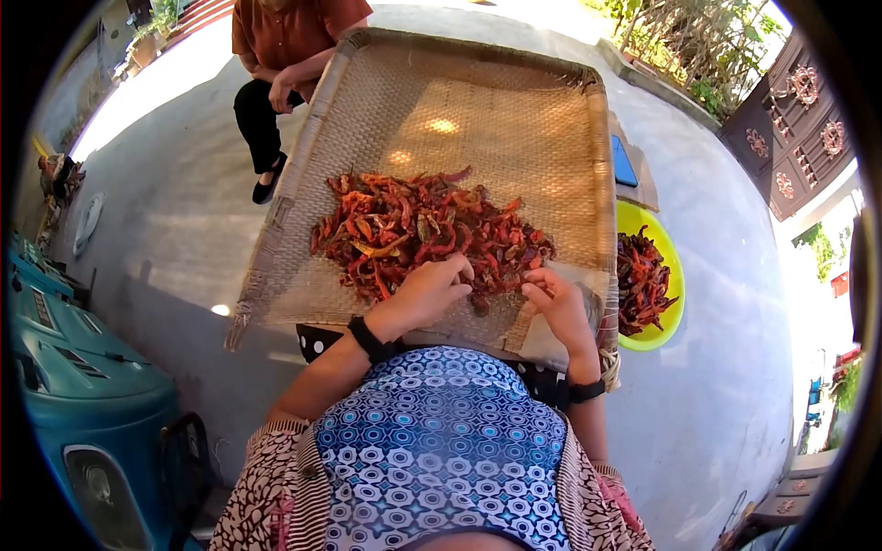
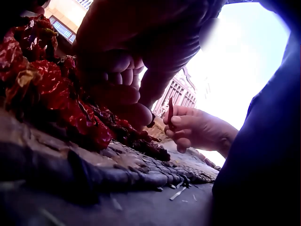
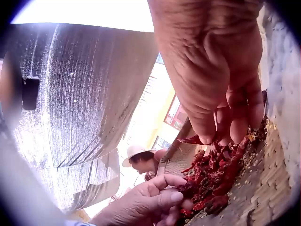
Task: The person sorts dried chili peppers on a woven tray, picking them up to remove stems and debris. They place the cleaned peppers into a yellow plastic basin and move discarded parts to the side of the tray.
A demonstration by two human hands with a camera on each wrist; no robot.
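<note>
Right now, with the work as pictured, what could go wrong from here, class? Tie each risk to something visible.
The bare right hand pinches a red chilli, so its residue might sting skin. Loose seeds lie on the woven tray and could spill if it tips. Chillies in the yellow-green bowl reach towards its rim, so some might drop out if knocked.

Red peppers (image 1: 432, 230), lime-yellow bowl (image 1: 675, 285), blue-patterned apron (image 1: 450, 432)

No legible lettering near my left hand (image 1: 427, 292) or right hand (image 1: 559, 305), no readable number or sign beyond
</note>
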